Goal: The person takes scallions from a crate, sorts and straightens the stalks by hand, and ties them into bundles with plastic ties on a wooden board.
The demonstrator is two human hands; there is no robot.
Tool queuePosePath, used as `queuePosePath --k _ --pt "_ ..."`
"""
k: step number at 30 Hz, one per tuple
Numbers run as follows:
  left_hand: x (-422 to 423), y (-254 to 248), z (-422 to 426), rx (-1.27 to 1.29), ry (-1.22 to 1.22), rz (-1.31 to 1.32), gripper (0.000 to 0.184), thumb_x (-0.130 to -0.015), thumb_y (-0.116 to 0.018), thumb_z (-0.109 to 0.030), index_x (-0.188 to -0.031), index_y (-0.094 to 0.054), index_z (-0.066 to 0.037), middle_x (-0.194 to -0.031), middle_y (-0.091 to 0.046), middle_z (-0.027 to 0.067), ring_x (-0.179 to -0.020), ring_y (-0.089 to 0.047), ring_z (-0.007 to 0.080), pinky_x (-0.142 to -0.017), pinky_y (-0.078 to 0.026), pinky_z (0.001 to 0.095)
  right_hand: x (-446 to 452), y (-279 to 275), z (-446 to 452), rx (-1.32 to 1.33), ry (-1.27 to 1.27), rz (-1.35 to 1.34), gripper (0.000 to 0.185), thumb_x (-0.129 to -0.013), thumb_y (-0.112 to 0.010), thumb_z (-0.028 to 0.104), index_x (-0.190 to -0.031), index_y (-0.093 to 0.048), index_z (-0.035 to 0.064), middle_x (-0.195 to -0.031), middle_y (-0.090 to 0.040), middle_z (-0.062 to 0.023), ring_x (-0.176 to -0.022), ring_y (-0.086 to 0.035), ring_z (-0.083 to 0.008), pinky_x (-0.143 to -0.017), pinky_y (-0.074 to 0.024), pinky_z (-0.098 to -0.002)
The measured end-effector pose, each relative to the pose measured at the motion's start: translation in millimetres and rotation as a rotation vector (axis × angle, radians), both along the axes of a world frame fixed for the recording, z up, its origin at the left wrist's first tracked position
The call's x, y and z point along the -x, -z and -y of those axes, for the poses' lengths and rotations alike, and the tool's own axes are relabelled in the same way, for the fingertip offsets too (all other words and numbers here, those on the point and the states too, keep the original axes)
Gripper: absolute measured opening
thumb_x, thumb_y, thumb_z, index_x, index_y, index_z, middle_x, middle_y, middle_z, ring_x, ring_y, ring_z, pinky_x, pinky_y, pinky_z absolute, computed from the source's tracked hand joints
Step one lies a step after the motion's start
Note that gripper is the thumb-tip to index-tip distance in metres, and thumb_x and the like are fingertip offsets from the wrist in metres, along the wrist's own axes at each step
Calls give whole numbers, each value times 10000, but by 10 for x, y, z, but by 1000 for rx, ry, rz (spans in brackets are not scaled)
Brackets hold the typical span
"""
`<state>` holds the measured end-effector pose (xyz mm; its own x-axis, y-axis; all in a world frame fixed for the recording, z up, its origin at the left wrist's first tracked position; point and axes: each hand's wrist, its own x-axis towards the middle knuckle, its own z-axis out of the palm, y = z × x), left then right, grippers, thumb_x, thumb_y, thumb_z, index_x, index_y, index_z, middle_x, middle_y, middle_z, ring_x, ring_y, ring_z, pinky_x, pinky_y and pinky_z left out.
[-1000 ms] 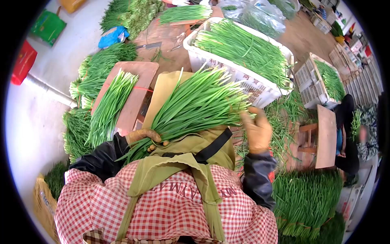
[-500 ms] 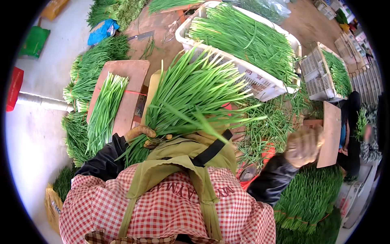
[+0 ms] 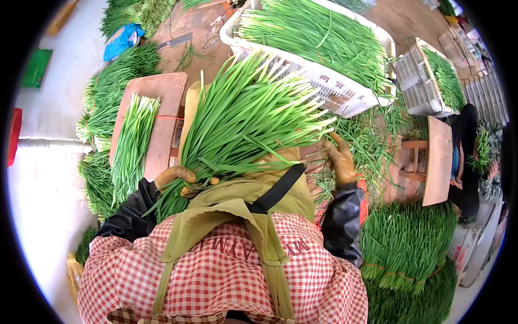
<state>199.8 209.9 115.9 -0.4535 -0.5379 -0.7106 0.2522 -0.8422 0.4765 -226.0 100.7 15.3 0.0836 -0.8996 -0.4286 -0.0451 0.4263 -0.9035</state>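
Getting blocked up front by the big white crate (image 3: 345,100), and boxed in leftward by the small worktop (image 3: 171,93). Finding open air right of the right hand (image 3: 341,160), over the loose stalks (image 3: 372,143), until hitting the wooden stool (image 3: 440,162).

Left hand (image 3: 177,177) at 9 o'clock's got a big stalk bunch (image 3: 253,116), right hand (image 3: 341,160) near it at 3, white crate (image 3: 353,101) at 1.

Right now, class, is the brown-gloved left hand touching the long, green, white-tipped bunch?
Touching: the head view shows the left hand curled around the leafy end of the bunch.
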Motion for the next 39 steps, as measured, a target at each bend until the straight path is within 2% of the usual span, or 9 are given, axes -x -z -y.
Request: queuePosePath --k 3,7,9,12,17,18,31,34,39 --pt "-14 -81 39 -35 76 -64 428 -811 -550 -179 -1117 -559 121 -576 -502 52 -523 -463 120 -520 -366 247 -53 711 341 -11 -176 26 333 -841 -591 194 -1146 -564 64 -856 -626 -64 -644 -559 -158 -523 -410 -269" --pt "-245 233 -57 13 150 27 461 -840 -550 -180 -1196 -510 111 -713 -604 95 -495 -522 108 -471 -424 205 -115 1175 691 787 -510 -975 262 -820 -600 216 -1032 -632 65 -903 -650 -107 -781 -619 -272 -670 -489 -370" --pt "-280 210 -89 -77 173 84 443 -861 -544 -168 -1207 -501 105 -716 -606 90 -522 -531 101 -502 -439 197 -97 988 537 42 180 232 322 -909 -504 361 -828 -643 82 -684 -575 -23 -601 -521 -127 -515 -404 -277" --pt "-333 281 -82 -109 149 -122 405 -841 -586 -112 -1182 -528 99 -741 -620 105 -623 -577 101 -612 -479 191 407 1099 478 -177 572 273 329 -902 -520 377 -649 -457 177 -503 -281 64 -402 -246 -101 -389 -223 -260" --pt "-420 511 -205 458 316 346 391 -841 -571 -172 -1138 -571 82 -768 -643 117 -594 -565 96 -578 -479 207 666 436 -147 -205 423 114 533 -877 -429 659 -688 -491 165 -565 -440 35 -514 -508 -144 -468 -349 -292" --pt "-356 380 -140 164 215 139 390 -829 -568 -147 -1145 -566 82 -795 -649 130 -587 -570 100 -567 -485 211 535 176 -287 -158 325 -37 566 -878 -404 672 -730 -541 143 -607 -525 13 -594 -590 -148 -498 -383 -273" --pt "97 -278 28 24 104 203 468 -778 -627 -67 -1223 -527 35 -981 -647 102 -700 -601 119 -617 -507 244 -796 -612 -345 94 -275 252 254 -943 -503 239 -841 -598 27 -606 -488 9 -513 -432 -106 -487 -381 -248" --pt "35 -280 65 92 135 218 524 -752 -646 -48 -1255 -513 14 -1064 -639 109 -822 -612 137 -707 -510 250 -371 -591 -274 -83 -16 1208 222 -963 -467 265 -837 -529 93 -494 -312 68 -396 -269 -61 -360 -212 -224" --pt "-168 -37 53 91 179 279 647 -708 -665 -65 -1318 -462 11 -1190 -601 140 -1075 -564 208 -984 -398 286 997 -282 -119 290 617 948 159 -949 -501 233 -901 -545 89 -674 -486 24 -628 -478 -118 -524 -413 -250"
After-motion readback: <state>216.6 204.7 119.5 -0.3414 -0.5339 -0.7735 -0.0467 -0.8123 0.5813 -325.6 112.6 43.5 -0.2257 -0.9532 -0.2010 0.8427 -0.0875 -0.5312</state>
